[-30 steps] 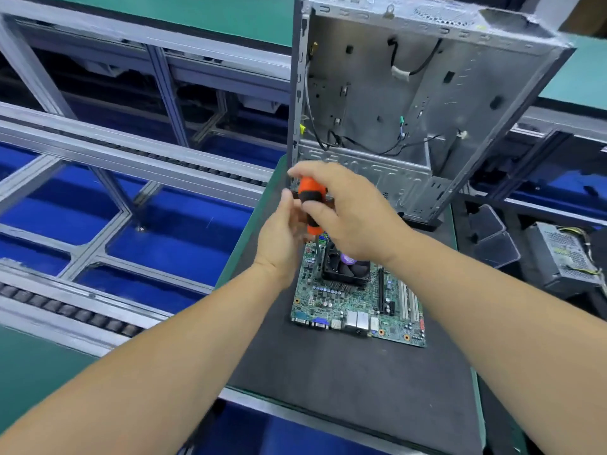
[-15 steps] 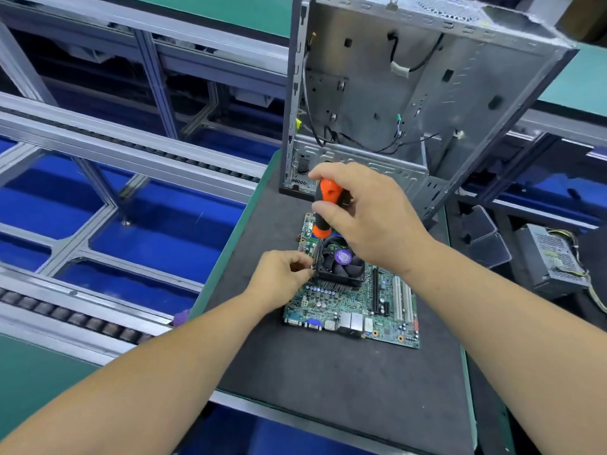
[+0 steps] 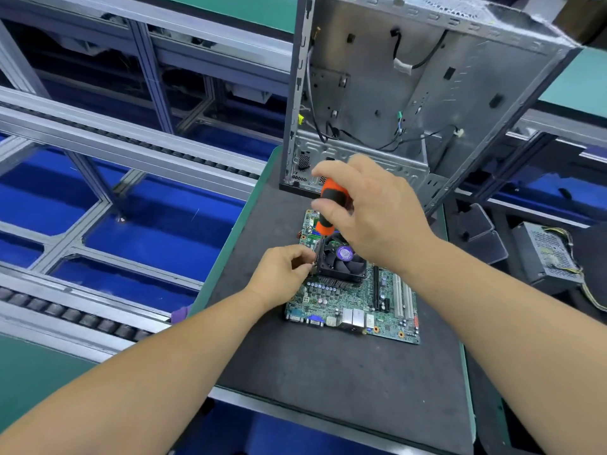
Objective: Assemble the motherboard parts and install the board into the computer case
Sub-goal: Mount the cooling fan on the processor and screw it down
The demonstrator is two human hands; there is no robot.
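A green motherboard (image 3: 354, 307) lies flat on the dark mat (image 3: 328, 372). A black cooler fan (image 3: 341, 259) with a purple sticker sits on it. My right hand (image 3: 374, 211) grips an orange and black screwdriver (image 3: 330, 206), held upright over the fan's left side. My left hand (image 3: 282, 274) pinches something small at the fan's left edge, where the screwdriver shaft comes down; the tip is hidden. The open metal computer case (image 3: 427, 93) stands upright behind the board.
A roller conveyor with aluminium rails (image 3: 115, 136) runs along the left. A power supply unit (image 3: 548, 254) and dark plastic bins (image 3: 476, 231) sit to the right of the mat. Loose cables hang inside the case.
My left hand dropped from the screwdriver handle to the fan's left edge. My right hand lowered the screwdriver toward the fan, and the view shifted slightly.
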